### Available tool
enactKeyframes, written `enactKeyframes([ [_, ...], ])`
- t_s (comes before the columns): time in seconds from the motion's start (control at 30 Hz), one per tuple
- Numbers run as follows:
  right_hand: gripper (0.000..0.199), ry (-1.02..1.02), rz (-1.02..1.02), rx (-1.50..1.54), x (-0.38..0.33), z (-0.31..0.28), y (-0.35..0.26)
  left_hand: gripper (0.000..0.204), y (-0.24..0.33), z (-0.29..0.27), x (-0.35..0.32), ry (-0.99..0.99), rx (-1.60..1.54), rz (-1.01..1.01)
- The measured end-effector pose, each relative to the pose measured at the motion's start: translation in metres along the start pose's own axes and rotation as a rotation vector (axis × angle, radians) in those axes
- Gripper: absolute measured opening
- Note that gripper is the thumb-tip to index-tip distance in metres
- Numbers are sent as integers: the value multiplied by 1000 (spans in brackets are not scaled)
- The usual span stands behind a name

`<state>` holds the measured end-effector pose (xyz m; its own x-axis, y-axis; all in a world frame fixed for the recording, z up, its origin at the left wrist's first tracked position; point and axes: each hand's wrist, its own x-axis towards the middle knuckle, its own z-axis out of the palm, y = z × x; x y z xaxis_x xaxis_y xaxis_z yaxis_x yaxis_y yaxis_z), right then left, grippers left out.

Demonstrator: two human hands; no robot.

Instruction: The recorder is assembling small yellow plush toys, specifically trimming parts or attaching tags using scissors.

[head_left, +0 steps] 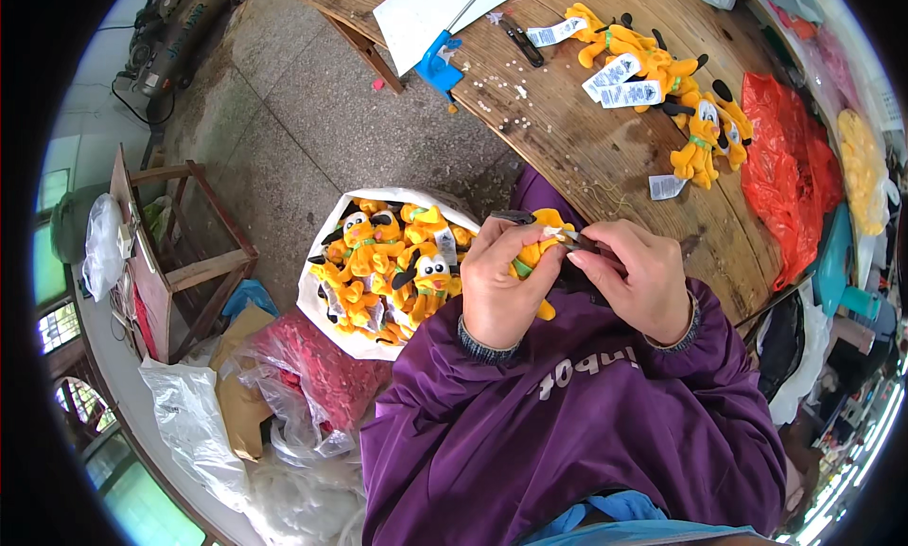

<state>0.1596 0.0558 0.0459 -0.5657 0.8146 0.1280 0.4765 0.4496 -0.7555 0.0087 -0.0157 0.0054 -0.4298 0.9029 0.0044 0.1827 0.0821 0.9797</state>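
Note:
My left hand (501,283) is closed around a small yellow plush dog (530,255), held above my lap. A black ear of the toy sticks out beside the fingers, and a bit of white stuffing (554,232) shows at its upper side. My right hand (639,279) comes in from the right, thumb and forefinger pinched on a thin metal tool (573,239) whose tip meets the plush at the white spot. The tool's exact kind is hidden by the fingers. Left of my hands, a white sack (326,336) holds several similar plush dogs (432,279).
On the wooden table (586,158) lie several tagged plush dogs (700,134), a red plastic bag (785,167), a black cutter (523,43), a blue-handled tool (438,65) and small scattered beads. Clear bags with red pieces (326,376) and a wooden stool (203,262) stand at left.

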Motion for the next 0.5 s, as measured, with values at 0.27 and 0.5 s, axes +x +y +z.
enactKeyframes([
  [0.27, 17, 34, -45, -109, -3, 5, 0, 22, 4, 1, -1, 50, 88, 84],
  [0.5, 16, 36, -59, -145, -3, 7, -1, 22, 5, 1, -3, 56, 125, 81],
])
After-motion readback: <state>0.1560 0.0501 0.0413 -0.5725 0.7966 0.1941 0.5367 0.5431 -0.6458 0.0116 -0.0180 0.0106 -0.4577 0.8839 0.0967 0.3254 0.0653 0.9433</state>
